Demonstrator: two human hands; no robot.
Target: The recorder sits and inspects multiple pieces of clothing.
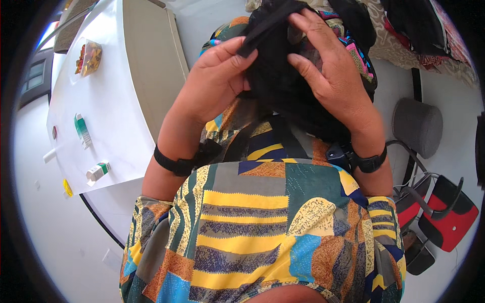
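Observation:
Over my lap lies a black cloth (275,76), thin and gathered in folds. My left hand (222,68) pinches its raised edge between thumb and fingers. On the other side, my right hand (331,68) has thumb and fingers spread, with the fingertips touching the top of the cloth. Colourful embroidered fabric (361,60) with pink, blue and green bands shows behind the right hand; whether it is part of the black cloth I cannot tell. Each wrist wears a black strap.
On the left, a white table (113,101) carries a clear tub (90,58) of yellow-brown pieces and two green-and-white boxes (82,130). At right stand a grey round stool (417,126) and a red-and-black chair (448,213). Clothes lie on a patterned bed or sofa (391,38).

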